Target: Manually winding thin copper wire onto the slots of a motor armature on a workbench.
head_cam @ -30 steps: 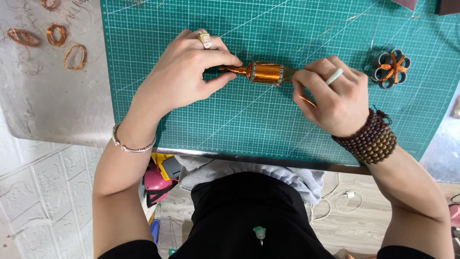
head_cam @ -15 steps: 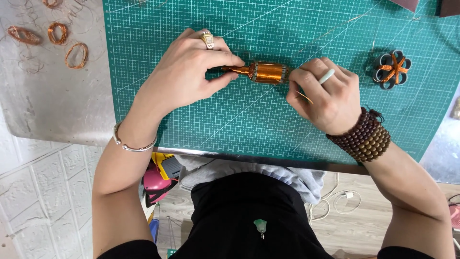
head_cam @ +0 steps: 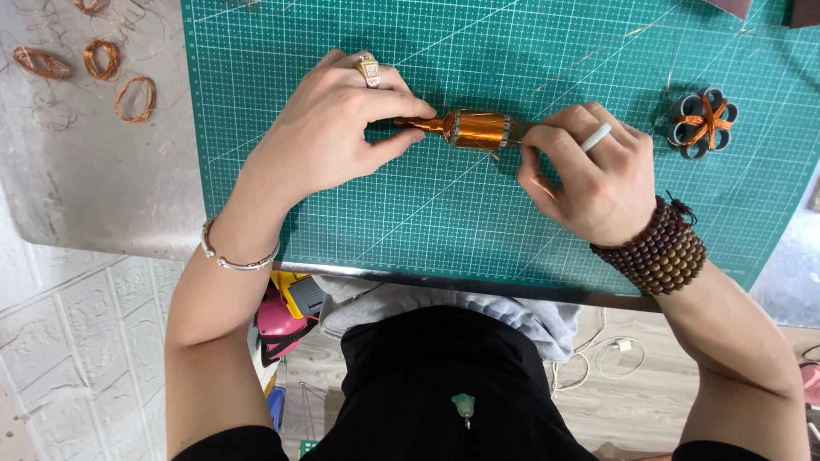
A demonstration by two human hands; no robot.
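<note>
We've got the copper coil (head_cam: pixel 478 129) lying w/ long axis left-right on the green mat (head_cam: pixel 410 222), left hand (head_cam: pixel 329 128) pinching its left tip, right hand (head_cam: pixel 589 175) fingers clenched on its right end.

Single head-worn camera, looking steeply down from above the person's torso, close over the green gridded cutting mat (head_cam: pixel 359 222), both hands centred, grey metal tabletop (head_cam: pixel 94 196) at left
</note>
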